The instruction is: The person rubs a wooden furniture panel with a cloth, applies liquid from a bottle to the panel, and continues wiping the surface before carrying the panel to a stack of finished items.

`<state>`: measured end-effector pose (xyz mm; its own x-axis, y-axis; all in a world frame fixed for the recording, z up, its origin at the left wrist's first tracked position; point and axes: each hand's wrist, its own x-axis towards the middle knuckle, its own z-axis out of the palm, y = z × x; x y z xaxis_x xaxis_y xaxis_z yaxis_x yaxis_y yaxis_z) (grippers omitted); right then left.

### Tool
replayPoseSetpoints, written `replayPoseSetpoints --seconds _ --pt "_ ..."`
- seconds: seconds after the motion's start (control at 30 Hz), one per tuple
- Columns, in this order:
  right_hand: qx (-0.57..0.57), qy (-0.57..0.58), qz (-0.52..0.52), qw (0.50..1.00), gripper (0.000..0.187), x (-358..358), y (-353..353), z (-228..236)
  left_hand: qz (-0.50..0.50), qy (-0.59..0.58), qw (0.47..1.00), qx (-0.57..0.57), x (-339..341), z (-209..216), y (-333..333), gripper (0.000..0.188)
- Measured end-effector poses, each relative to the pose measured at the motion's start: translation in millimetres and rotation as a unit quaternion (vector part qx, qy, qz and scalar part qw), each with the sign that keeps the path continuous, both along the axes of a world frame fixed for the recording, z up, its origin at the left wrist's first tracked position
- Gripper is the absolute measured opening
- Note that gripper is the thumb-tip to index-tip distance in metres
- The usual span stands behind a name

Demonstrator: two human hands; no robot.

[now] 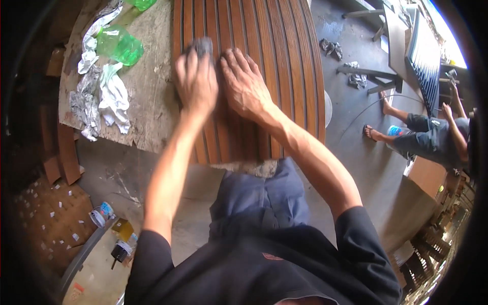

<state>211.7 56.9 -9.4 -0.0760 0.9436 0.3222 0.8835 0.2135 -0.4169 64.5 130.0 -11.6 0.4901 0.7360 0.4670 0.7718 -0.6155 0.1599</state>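
Note:
A brown slatted wooden panel (300, 96) with dark grooves lies on the worn board top. My left hand (197, 84) presses on its left part, fingers closed over a dark grey pad or wadded cloth (203, 46) that sticks out past the fingertips. Whether it is cloth or abrasive I cannot tell. Beside it, my right hand (245, 84) rests flat on the slats with its fingers stretched forward and nothing in them. Both sets of fingertips are darkened.
Left of the panel, the worn board (152, 96) carries a green plastic bottle (119, 46) and crumpled white cloths (114, 94). On the right, another person (427, 134) sits by a dark slatted panel (424, 61). Paint containers (103, 213) stand at lower left.

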Motion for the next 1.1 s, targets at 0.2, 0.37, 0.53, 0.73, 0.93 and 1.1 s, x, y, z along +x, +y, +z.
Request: replayPoseSetpoints --seconds 0.2,0.37,0.53,0.73,0.93,1.1 --pt "0.0 0.371 -0.01 0.928 0.044 57 -53 10 0.014 -0.001 0.991 -0.131 -67 31 -195 0.033" --pt "-0.039 0.424 -0.262 0.866 0.05 140 -201 3 0.08 -0.051 0.981 -0.17 -63 46 -241 0.033" --pt "-0.142 0.597 -0.129 0.779 0.058 117 -264 -27 -0.06 -0.083 0.979 -0.175 60 47 -260 0.032" --pt "-0.137 0.591 -0.152 0.78 0.055 96 -244 -16 -0.052 -0.085 0.994 -0.037 172 1 -148 0.022" --pt "-0.092 0.555 -0.13 0.816 0.056 115 -254 -47 -0.125 -0.067 0.982 -0.124 142 7 -257 0.031" --pt "-0.073 0.572 -0.101 0.811 0.055 107 -252 -26 -0.112 -0.061 0.988 -0.09 156 15 -239 0.021"
